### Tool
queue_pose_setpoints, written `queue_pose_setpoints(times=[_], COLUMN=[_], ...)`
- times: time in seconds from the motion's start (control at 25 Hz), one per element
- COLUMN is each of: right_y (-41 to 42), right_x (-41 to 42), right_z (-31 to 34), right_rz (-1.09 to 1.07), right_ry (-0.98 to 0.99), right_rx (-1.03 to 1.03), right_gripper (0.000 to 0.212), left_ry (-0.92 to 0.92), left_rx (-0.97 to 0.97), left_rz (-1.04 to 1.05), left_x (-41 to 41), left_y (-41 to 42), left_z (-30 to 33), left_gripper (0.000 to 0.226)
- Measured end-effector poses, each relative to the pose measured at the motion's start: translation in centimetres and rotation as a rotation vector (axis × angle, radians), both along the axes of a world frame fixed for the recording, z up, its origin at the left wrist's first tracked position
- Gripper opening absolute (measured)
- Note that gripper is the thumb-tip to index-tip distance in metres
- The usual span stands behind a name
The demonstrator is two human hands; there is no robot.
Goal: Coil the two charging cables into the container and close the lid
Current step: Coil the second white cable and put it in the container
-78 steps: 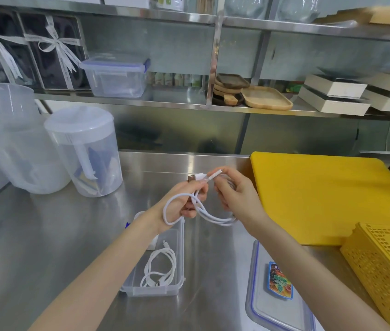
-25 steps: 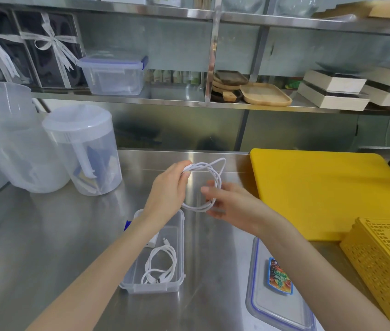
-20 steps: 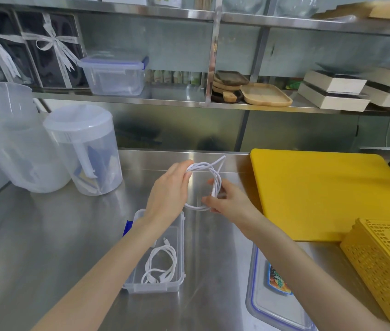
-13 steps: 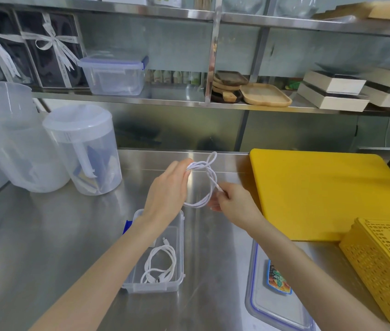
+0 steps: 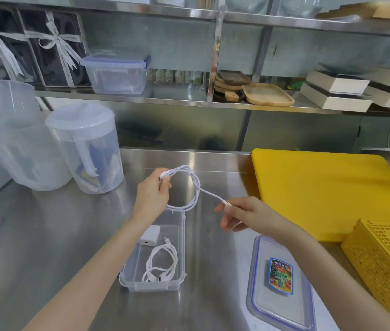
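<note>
My left hand pinches the top of a looped white charging cable held above the steel counter. From the loop a free end runs right and down to my right hand, which pinches its connector between thumb and forefinger. Below the loop stands a clear rectangular container, open. Inside it lie another coiled white cable and a white charger block. The container's lid, clear with a blue seal and a colourful sticker, lies flat on the counter to the right.
A yellow cutting board lies at the right, with a yellow perforated basket in front of it. Two clear plastic pitchers stand at the left. Shelves behind hold a lidded box, wooden trays and white boxes.
My right hand has pulled the cable's free end out to the right and down, away from the loop. The left hand still holds the coil at its top.
</note>
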State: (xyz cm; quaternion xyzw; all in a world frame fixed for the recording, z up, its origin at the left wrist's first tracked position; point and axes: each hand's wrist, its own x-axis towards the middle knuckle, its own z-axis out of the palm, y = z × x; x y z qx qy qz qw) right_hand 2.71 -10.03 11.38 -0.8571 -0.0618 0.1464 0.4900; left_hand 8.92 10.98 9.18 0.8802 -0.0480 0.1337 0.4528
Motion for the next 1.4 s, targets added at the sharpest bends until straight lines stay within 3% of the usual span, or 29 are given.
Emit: queue_pose_setpoints(times=[0.08,0.16,0.24,0.48,0.68,0.84,1.08,1.24,1.4], right_y=[0.9,2.0,2.8,3.7,2.9,2.7,3.2,3.2,3.4], right_x=[-0.3,-0.4,-0.4,0.5,0.5,1.0,1.6,1.6,1.7], right_z=[-0.2,-0.9,-1.4,-0.4,0.7,0.6,0.1,0.0,-0.4], right_rz=[0.027,0.043,0.009,-0.121,-0.071,-0.285,-0.287,-0.240,-0.255], right_ry=[0.032,-0.027,-0.090,-0.058,0.130,0.055,-0.023,0.007,-0.007], right_rx=[0.048,0.003,-0.004,0.076,0.060,0.339,0.301,0.288,0.287], right_gripper=[0.021,0.015,0.013,0.010,0.052,0.028,0.006,0.021,0.022], left_ry=[0.136,0.285,0.365,0.350,0.325,0.334,0.320,0.336,0.383], left_rx=[-0.302,-0.723,-0.953,-0.996,-0.971,-0.967,-0.938,-1.088,-1.100], left_rz=[0.005,-0.033,-0.054,-0.129,-0.140,-0.165,-0.175,-0.134,-0.159], left_x=[0.2,0.1,-0.1,-0.8,-1.0,-1.2,-1.2,-1.0,-1.1], left_y=[-0.9,-1.7,-2.3,-3.1,-3.1,-2.9,-2.5,-1.8,-1.4], left_z=[0.4,1.3,1.8,1.7,2.3,2.1,1.3,0.9,0.6], left_gripper=[0.019,0.020,0.024,0.023,0.020,0.020,0.021,0.022,0.020])
